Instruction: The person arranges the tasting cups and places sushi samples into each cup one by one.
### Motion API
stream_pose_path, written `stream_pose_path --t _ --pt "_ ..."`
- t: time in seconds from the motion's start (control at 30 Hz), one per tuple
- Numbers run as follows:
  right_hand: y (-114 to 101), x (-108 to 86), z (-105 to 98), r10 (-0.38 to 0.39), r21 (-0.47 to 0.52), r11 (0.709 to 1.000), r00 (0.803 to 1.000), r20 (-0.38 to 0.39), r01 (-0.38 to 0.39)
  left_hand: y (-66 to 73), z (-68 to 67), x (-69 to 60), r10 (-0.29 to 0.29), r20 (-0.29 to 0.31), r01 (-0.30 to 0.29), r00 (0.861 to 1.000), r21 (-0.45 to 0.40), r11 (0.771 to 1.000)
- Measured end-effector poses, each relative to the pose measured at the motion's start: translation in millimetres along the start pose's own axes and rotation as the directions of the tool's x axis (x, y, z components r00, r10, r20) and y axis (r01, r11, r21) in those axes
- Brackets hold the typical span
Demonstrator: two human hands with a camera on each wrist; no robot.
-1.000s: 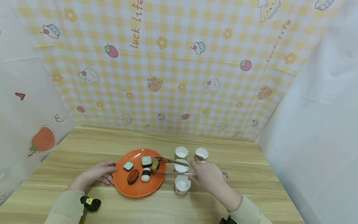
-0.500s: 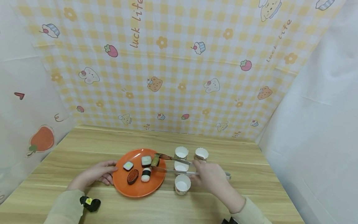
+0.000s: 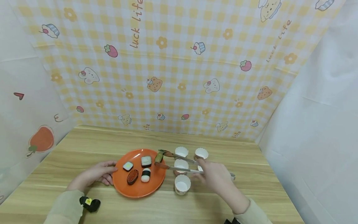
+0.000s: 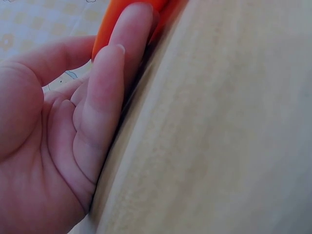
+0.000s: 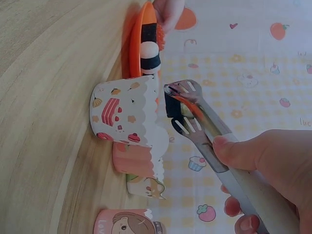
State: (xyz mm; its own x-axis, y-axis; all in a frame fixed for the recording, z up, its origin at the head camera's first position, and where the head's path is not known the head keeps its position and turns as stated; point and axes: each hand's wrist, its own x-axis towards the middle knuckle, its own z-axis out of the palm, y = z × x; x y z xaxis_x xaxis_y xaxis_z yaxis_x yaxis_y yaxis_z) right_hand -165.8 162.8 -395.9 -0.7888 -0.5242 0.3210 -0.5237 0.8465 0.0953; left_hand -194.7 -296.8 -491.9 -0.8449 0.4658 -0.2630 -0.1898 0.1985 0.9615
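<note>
My right hand (image 3: 216, 175) grips metal tongs (image 3: 184, 170), whose fork-like tips pinch a green-topped sushi piece (image 3: 158, 157) above the right edge of the orange plate (image 3: 137, 193). In the right wrist view the piece (image 5: 173, 106) hangs between the tips, clear of the plate. My left hand (image 3: 98, 174) holds the plate's left rim, thumb on top and fingers at the side. On the plate lie a white square piece (image 3: 146, 161), a small roll (image 3: 128, 166), a red-topped piece (image 3: 132, 177) and a white piece with a black band (image 3: 145, 175).
Several paper cups stand right of the plate: one at the front (image 3: 182, 184), one in the middle (image 3: 181, 166), one at the back (image 3: 181, 151) and one at back right (image 3: 201, 153). Another is partly behind my right hand. A patterned cloth (image 3: 167, 102) hangs behind the table.
The green-topped piece has been lifted off the plate in the tongs and moved slightly right and back. My right hand has shifted right; my left hand has stayed at the rim.
</note>
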Motion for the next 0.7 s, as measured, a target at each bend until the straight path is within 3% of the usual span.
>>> stream_pose_path --t 0.27,0.5,0.7 --pt "8.4 -3.3 -2.7 0.044 0.006 0.999 0.999 0.017 -0.044 1.2 0.9 -0.8 0.004 0.0 -0.004 1.0 -0.001 1.0" --pt "16.5 -6.5 -6.3 0.126 0.038 0.991 0.991 0.04 -0.127 1.1 1.2 -0.6 0.004 -0.001 -0.004 1.0 -0.001 1.0" --pt "24.4 -10.5 -5.6 0.141 0.029 0.99 0.99 0.03 -0.141 0.1 0.2 -0.2 0.006 0.0 -0.006 1.0 0.0 1.0"
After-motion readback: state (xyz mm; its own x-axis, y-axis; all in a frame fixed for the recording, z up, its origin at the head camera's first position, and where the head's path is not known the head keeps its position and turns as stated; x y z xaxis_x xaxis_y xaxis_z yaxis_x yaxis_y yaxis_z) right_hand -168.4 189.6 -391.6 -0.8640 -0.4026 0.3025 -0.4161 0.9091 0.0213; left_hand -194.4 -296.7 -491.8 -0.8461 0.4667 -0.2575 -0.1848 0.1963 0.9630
